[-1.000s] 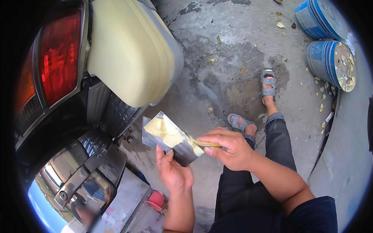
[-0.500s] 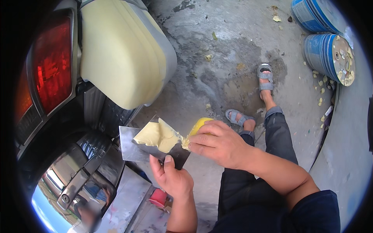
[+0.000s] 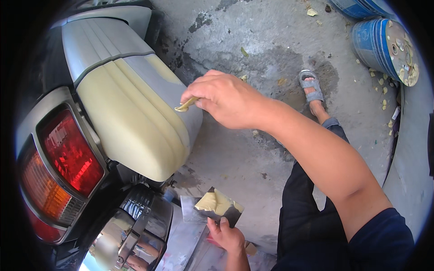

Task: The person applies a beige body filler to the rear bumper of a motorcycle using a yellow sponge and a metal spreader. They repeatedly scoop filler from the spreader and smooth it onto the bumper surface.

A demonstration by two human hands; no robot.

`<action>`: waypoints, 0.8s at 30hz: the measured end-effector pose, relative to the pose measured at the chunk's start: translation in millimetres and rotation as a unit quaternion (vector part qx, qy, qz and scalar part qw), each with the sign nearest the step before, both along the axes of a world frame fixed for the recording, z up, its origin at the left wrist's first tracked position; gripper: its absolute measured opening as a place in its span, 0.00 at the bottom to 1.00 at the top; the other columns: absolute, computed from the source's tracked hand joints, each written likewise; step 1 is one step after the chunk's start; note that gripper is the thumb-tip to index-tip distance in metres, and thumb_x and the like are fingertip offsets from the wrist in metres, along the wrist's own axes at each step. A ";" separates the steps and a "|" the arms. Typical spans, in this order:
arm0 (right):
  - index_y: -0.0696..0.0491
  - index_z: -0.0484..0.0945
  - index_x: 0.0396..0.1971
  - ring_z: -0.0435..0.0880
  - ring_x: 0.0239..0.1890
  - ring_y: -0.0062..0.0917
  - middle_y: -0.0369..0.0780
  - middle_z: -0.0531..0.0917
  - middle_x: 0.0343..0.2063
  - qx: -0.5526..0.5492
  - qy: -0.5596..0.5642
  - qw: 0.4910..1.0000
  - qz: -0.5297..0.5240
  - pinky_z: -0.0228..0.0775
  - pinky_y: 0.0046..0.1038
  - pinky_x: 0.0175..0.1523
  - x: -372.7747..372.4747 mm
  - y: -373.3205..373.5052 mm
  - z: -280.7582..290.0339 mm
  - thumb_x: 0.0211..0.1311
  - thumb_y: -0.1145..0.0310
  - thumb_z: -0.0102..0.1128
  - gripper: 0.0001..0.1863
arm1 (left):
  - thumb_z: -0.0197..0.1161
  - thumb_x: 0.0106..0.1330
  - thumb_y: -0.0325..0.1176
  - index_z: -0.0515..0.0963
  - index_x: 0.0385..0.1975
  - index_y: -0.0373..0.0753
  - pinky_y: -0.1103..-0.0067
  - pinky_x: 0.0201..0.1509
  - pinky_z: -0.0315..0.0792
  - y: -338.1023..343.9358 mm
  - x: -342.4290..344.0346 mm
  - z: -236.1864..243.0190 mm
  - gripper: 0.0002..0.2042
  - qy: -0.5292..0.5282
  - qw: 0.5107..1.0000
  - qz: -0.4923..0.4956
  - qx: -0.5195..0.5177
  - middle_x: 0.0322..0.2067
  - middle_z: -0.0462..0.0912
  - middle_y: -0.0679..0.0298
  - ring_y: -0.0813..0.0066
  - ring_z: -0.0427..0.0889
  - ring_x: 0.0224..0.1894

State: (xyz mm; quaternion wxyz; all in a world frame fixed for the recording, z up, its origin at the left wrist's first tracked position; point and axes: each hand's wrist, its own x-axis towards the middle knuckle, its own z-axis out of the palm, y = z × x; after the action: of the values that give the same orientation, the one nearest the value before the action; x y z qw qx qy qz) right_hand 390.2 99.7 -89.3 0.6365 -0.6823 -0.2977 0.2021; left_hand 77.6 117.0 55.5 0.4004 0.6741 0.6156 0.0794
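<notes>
Right hand (image 3: 228,101), pinching a small putty-loaded spreader (image 3: 186,106), has left the filler board (image 3: 212,208) gripped low in the left hand (image 3: 228,237) and now touches the cream-filled bumper corner (image 3: 135,126) at left, so spreading begins.

Setting: an outdoor vehicle body-repair yard. Indicators: a stained, cracked concrete floor (image 3: 271,49) scattered with dried filler chips; a vehicle rear corner with a red and amber tail lamp (image 3: 63,167) and a chrome bumper (image 3: 131,235); a body panel (image 3: 131,113) coated in yellowish filler; two blue drums (image 3: 384,45) lying at the upper right, one with a spattered lid.
</notes>
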 end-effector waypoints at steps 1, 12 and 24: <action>0.54 0.82 0.42 0.78 0.45 0.38 0.40 0.84 0.40 0.010 -0.003 1.000 0.008 0.71 0.35 0.53 6.6 8.4 -0.6 0.58 0.80 0.55 0.13 | 0.48 0.64 0.22 0.69 0.57 0.29 0.76 0.59 0.65 -3.3 -0.5 2.2 0.20 0.014 1.000 0.016 -0.019 0.48 0.75 0.59 0.70 0.73 0.51; 0.47 0.84 0.42 0.78 0.49 0.37 0.37 0.85 0.40 0.024 -0.042 0.997 0.056 0.74 0.37 0.53 9.4 41.4 -5.0 0.52 0.81 0.52 0.20 | 0.48 0.64 0.22 0.70 0.56 0.28 0.78 0.60 0.64 -20.3 -9.6 6.4 0.19 0.001 0.996 0.031 -0.084 0.49 0.76 0.59 0.72 0.74 0.52; 0.49 0.85 0.36 0.78 0.43 0.34 0.34 0.84 0.35 -0.009 -0.057 0.997 -0.059 0.73 0.37 0.44 -70.6 20.1 7.4 0.54 0.75 0.54 0.13 | 0.48 0.63 0.22 0.69 0.56 0.28 0.76 0.59 0.66 -11.8 -57.1 -2.7 0.20 -0.008 0.998 0.025 -0.059 0.50 0.77 0.58 0.70 0.75 0.52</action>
State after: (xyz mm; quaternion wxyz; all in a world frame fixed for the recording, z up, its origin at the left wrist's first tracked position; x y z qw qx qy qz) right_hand 319.6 119.8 -81.9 0.6231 -0.7148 -0.2909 0.1272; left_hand 20.5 105.2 52.8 0.4424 0.6327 0.6329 0.0585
